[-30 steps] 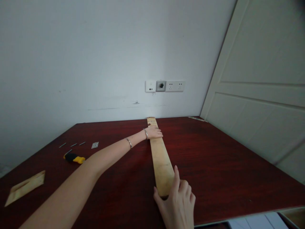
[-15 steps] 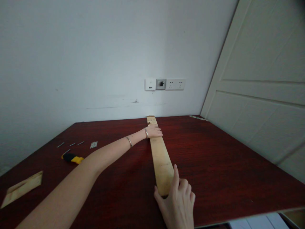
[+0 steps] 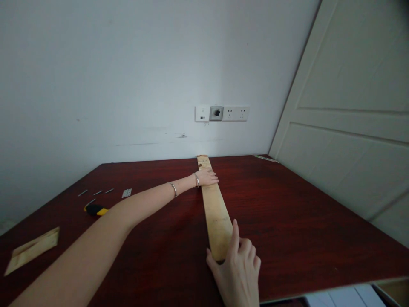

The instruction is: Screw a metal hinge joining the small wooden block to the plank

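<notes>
A long pale wooden board (image 3: 217,219) lies flat on the dark red tabletop, running from near me to the wall. My left hand (image 3: 207,176) rests flat across its far part, fingers stretched over the right edge. At the near end, my right hand (image 3: 238,262) spans the board's width, thumb at the left edge and index finger along the right edge. A small dark mark shows on the board beyond my left hand.
Left of my arm are a screwdriver (image 3: 96,209) with a black and yellow handle, several thin metal pieces (image 3: 97,192), a small metal plate with holes (image 3: 127,193) and a short wooden piece (image 3: 33,250). Wall sockets (image 3: 235,113) sit above the table; a white door (image 3: 345,94) stands at right.
Both hands and the long board stay almost in place. The view has shifted slightly, and my left forearm covers more of the screwdriver's handle.
</notes>
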A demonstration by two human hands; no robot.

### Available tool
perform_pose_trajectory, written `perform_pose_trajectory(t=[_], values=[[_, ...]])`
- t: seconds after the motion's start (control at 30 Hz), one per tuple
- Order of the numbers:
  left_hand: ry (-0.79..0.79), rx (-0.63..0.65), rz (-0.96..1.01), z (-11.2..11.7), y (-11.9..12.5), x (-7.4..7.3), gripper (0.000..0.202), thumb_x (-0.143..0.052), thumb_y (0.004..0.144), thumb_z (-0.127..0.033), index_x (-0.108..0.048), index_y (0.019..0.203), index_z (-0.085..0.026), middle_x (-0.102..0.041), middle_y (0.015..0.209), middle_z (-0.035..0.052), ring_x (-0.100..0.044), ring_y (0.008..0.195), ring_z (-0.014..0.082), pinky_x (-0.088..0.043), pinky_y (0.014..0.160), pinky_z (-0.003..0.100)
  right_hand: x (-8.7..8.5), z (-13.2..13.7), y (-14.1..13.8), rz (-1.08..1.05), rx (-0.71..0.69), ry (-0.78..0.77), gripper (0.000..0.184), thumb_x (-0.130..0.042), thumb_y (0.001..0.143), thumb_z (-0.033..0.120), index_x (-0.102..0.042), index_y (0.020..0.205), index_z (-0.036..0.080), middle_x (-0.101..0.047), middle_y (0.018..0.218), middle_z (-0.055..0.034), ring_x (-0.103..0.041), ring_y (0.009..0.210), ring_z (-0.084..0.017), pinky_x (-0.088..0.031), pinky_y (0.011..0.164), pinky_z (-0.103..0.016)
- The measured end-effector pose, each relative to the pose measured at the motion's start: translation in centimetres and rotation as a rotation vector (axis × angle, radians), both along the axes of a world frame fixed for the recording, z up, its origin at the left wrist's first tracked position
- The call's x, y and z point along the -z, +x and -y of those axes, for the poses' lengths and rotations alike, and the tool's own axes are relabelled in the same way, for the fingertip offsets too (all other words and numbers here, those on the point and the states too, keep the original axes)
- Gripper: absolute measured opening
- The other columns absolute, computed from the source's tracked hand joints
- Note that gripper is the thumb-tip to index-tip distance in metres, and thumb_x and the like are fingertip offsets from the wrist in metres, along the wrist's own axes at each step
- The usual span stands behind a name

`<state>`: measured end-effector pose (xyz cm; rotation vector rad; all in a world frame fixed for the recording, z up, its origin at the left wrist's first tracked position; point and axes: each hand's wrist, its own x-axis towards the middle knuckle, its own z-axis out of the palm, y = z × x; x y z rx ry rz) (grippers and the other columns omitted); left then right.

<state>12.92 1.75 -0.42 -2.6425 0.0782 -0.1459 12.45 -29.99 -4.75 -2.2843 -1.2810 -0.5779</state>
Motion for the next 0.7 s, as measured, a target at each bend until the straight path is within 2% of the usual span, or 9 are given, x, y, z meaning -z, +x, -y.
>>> perform_pose_trajectory(t=[0.1,0.17,0.3,0.37,0.47,0.57,0.7], values=[[-0.010,-0.018,0.014,0.0,-0.1,0.3,0.028,-0.050,0.090,-0.008,-0.061,0.110,-0.024,-0.067,0.114,0.0069,-0.058,0.110,0.0159,-0.041,0.089,0.032,0.3,0.0,0.0,0.001,-0.007,0.003,0.082,-0.060,0.077,0.043,-0.027,0.142,0.007,-0.050,0.085,-0.0094,-0.053,0.077,-0.029,-0.042,0.066,-0.040],[-0.014,-0.038,0.018,-0.1,-0.3,0.2,0.034,-0.048,0.089,-0.007,-0.058,0.118,-0.024,-0.065,0.120,0.0077,-0.057,0.115,0.0175,-0.041,0.090,0.034,0.6,0.2,0.2,-0.028,-0.029,0.003,0.089,-0.062,0.076,0.049,-0.024,0.144,0.008,-0.052,0.087,-0.0105,-0.054,0.078,-0.030,-0.043,0.066,-0.041],[-0.092,-0.216,-0.032,-0.5,-1.6,-1.6,0.059,-0.050,0.082,-0.005,-0.038,0.138,-0.017,-0.051,0.137,0.0149,-0.045,0.130,0.0218,-0.037,0.100,0.039,1.1,0.5,2.2,-0.180,-0.150,0.012,0.106,-0.060,0.070,0.067,-0.014,0.148,0.012,-0.057,0.102,-0.0171,-0.057,0.089,-0.037,-0.047,0.069,-0.049],[-0.184,-0.371,-0.018,-0.8,-2.5,-2.8,0.073,-0.053,0.075,-0.006,-0.026,0.143,-0.011,-0.041,0.144,0.0186,-0.037,0.135,0.0235,-0.031,0.107,0.038,0.8,0.2,4.3,-0.289,-0.240,0.056,0.094,-0.051,0.079,0.066,-0.014,0.148,0.015,-0.053,0.120,-0.0213,-0.055,0.103,-0.039,-0.047,0.079,-0.054],[-0.283,-0.561,0.084,-1.4,-4.2,-4.2,0.080,-0.051,0.072,-0.008,-0.016,0.144,-0.004,-0.035,0.147,0.0217,-0.033,0.137,0.0241,-0.029,0.109,0.032,-0.3,-1.4,8.1,-0.490,-0.447,0.121,0.075,-0.041,0.088,0.057,-0.019,0.146,0.015,-0.042,0.138,-0.0204,-0.043,0.127,-0.034,-0.043,0.098,-0.050],[-0.295,-0.655,0.109,-1.9,-6.2,-4.6,0.079,-0.048,0.072,-0.008,-0.015,0.143,-0.001,-0.035,0.145,0.0246,-0.034,0.136,0.0262,-0.032,0.108,0.033,-1.8,-3.8,11.2,-0.589,-0.513,0.119,0.075,-0.044,0.087,0.058,-0.023,0.145,0.015,-0.046,0.135,-0.0186,-0.045,0.126,-0.031,-0.044,0.099,-0.048],[-0.296,-0.742,0.090,-2.3,-9.4,-4.3,0.078,-0.049,0.072,-0.010,-0.017,0.142,0.004,-0.031,0.146,0.0288,-0.031,0.137,0.0305,-0.029,0.110,0.036,-3.5,-6.7,13.0,-0.457,-0.601,0.057,0.073,-0.048,0.086,0.056,-0.030,0.143,0.015,-0.050,0.131,-0.0174,-0.047,0.125,-0.031,-0.042,0.102,-0.049]])
